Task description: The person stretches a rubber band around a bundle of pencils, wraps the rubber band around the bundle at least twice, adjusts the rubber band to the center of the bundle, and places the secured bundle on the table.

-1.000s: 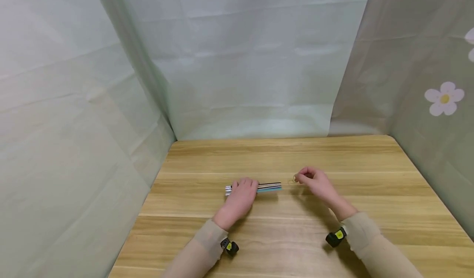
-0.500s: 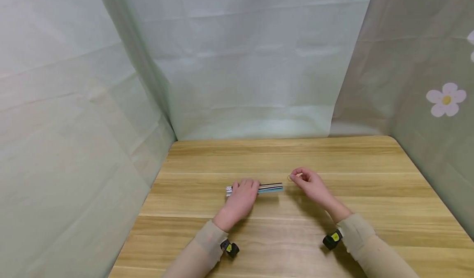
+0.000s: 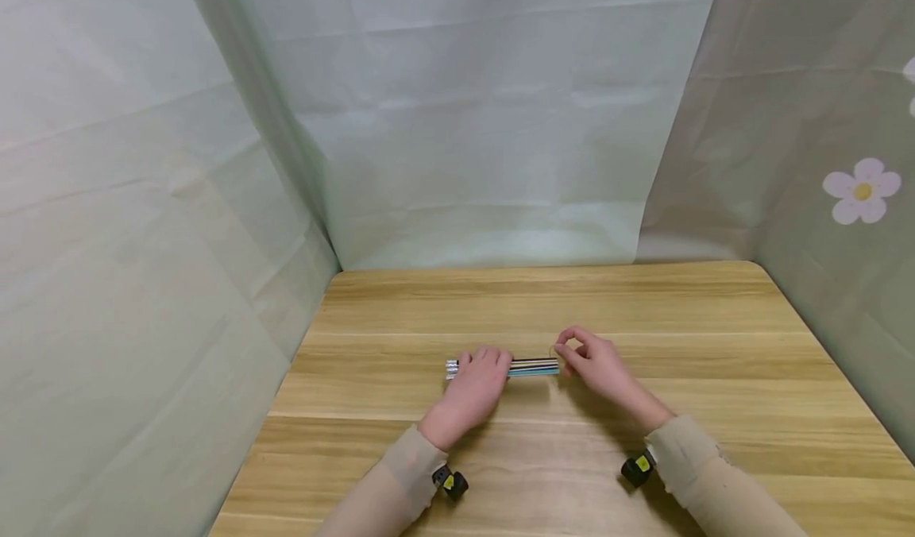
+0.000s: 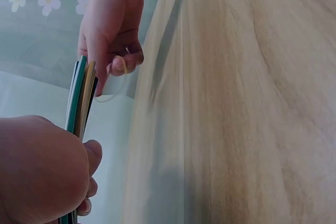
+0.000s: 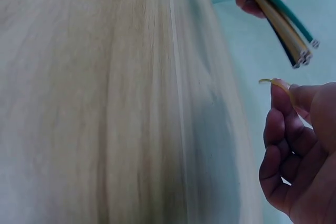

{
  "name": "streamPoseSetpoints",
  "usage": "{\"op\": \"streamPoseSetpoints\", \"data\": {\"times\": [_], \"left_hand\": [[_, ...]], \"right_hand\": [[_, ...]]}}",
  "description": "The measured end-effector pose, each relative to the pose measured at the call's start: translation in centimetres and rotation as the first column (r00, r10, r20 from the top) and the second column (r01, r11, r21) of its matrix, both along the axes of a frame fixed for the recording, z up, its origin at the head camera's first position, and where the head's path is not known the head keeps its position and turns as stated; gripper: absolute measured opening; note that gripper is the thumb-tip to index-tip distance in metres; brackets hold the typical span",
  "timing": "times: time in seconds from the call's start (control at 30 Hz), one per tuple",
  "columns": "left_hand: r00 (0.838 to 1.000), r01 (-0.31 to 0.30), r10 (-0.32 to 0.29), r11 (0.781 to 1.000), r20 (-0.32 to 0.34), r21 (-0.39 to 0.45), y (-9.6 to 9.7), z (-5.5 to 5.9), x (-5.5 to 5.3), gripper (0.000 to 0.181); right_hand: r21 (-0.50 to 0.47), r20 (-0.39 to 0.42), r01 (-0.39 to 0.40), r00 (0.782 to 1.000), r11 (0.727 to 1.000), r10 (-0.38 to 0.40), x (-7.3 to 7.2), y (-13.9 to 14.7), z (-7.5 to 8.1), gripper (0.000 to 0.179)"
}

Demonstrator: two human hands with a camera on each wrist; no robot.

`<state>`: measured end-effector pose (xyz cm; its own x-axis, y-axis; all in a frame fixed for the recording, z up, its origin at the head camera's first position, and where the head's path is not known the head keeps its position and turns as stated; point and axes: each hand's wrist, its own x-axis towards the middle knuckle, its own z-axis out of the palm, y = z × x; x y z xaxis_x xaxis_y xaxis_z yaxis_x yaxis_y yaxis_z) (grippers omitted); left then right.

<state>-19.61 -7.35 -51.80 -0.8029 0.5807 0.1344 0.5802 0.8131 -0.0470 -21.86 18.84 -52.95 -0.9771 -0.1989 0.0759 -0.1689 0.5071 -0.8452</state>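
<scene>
My left hand (image 3: 477,384) grips a bundle of pencils (image 3: 534,368) around its middle, just above the table. Silver ends show left of that hand, while the flat, unsharpened ends point right, towards the other hand. Dark, tan and green-blue pencils (image 5: 286,17) are visible in the right wrist view. A thin yellow rubber band (image 5: 266,81) is pinched between thumb and finger of my right hand (image 3: 595,364). In the left wrist view the rubber band (image 4: 107,99) hangs as a loose loop beside the pencil ends, and I cannot tell whether they touch.
Beneath both hands lies a wood-grain table (image 3: 400,307). Pale cloth curtains (image 3: 472,124) stand behind it and along both sides, the right one (image 3: 808,140) printed with white flowers. Each wrist carries a small black camera (image 3: 636,467).
My right hand has moved left with the rubber band, up to the pencil ends. My left hand and the pencils have shifted slightly right.
</scene>
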Motion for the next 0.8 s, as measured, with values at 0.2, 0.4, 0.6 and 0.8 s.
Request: {"op": "streamPoseSetpoints", "data": {"times": [0.2, 0.4, 0.6, 0.8], "left_hand": [[1.000, -0.016, 0.016, 1.000, -0.008, -0.016, 0.1, -0.4, -0.1, 0.016], [0.999, -0.027, 0.026, 0.999, -0.028, -0.033, 0.2, -0.6, -0.1, 0.012], [0.998, -0.040, 0.038, 0.999, -0.044, -0.037, 0.4, -0.8, -0.3, 0.011], [0.995, -0.081, 0.078, 0.995, -0.053, -0.055, 0.6, -0.8, -0.6, 0.011]], "right_hand": [[-0.006, 0.009, -0.008, 1.000, 1.000, 0.008, 0.3, -0.4, 0.3, 0.014], [-0.014, 0.007, -0.012, 1.000, 1.000, 0.012, 0.4, -0.8, 0.5, 0.012], [0.003, -0.037, -0.033, 0.999, 0.999, 0.033, 0.5, -1.3, 0.6, 0.009], [0.107, -0.153, -0.004, 0.988, 0.994, 0.021, 0.9, -2.0, 0.7, 0.005]]}}
